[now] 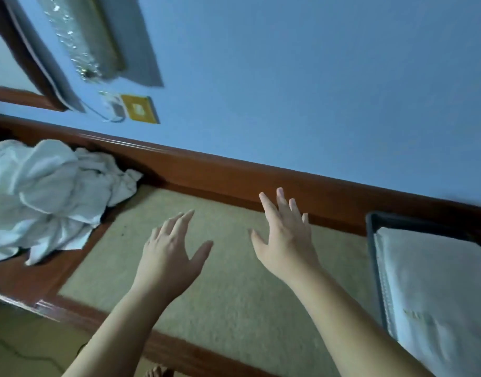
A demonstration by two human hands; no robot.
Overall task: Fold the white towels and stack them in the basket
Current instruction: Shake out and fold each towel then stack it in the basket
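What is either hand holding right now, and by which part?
Nothing. The left hand and right hand hover open above the table, between the crumpled towels and the basket.

Towel pile point(47, 197): lying at the far left on the table point(234, 289), partly over its raised edge
Basket point(375, 268): standing at the right end of the table, with a folded towel point(435, 289) lying in it
Left hand point(171, 257): hovering over the table middle, between pile and basket
Right hand point(284, 235): hovering just right of the left hand, nearer to the wall point(315, 91)
Wall: standing behind the table
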